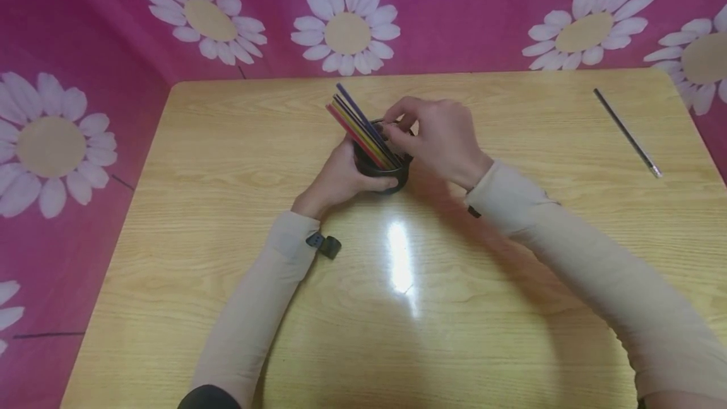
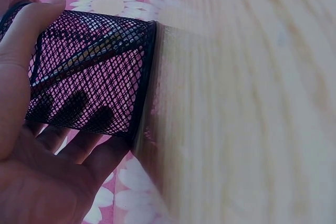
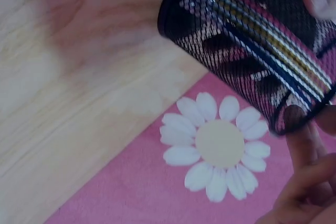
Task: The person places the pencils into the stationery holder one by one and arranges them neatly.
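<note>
A black mesh pencil cup [image 1: 399,178] stands near the back middle of the table, tilted in both wrist views. My left hand [image 1: 341,175] grips its side, thumb across the front and fingers around the far side. Several coloured pencils [image 1: 363,131], among them red, yellow and blue, lean left out of the cup. At the rim is my right hand [image 1: 440,137], its thumb and index fingertips bent over the cup's opening. The right wrist view shows a fingertip [image 3: 294,113] at the rim; whether these fingers pinch anything, I cannot tell.
A dark pencil [image 1: 627,133] with a light end lies on the right of the wooden table [image 1: 352,333]. Pink cloth [image 1: 454,11] with large white daisies hangs behind and along the left side. Each sleeve carries a small black camera mount [image 1: 324,245] near the wrist.
</note>
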Available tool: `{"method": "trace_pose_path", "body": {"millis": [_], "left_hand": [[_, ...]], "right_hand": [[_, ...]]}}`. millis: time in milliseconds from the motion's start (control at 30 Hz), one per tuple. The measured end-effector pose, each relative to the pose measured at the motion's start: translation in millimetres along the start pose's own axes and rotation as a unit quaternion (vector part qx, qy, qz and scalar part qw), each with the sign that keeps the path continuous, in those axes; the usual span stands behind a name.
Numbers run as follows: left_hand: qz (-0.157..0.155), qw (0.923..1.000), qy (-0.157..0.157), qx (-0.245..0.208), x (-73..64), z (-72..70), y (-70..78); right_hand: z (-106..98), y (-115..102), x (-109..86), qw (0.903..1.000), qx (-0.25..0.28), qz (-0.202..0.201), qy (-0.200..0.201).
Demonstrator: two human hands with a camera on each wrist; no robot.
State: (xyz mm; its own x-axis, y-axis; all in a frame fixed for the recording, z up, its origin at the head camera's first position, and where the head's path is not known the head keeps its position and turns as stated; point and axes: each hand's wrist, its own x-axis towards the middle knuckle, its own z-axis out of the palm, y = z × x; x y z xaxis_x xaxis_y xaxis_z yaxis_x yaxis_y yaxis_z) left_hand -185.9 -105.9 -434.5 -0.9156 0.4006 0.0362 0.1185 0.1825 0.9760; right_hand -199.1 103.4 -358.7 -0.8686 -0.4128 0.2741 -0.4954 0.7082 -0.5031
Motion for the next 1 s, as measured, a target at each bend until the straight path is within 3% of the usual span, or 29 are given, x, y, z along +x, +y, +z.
{"method": "trace_pose_path", "body": {"millis": [133, 267, 1000], "left_hand": [[-0.006, 1.0000, 0.001, 0.003, 0.6, 0.7, 1.5], [-0.005, 1.0000, 0.001, 0.002, 1.3, 0.8, 1.5], [0.002, 1.0000, 0.000, 0.000, 1.8, 1.0, -3.3]], "right_hand": [[-12, 7, -6.5, 0.9984, 0.008, -0.018, 0.052], [-24, 14, -12.5, 0.9967, 0.008, -0.012, 0.080], [-55, 69, -45.8, 0.9926, -0.043, 0.061, 0.095]]}}
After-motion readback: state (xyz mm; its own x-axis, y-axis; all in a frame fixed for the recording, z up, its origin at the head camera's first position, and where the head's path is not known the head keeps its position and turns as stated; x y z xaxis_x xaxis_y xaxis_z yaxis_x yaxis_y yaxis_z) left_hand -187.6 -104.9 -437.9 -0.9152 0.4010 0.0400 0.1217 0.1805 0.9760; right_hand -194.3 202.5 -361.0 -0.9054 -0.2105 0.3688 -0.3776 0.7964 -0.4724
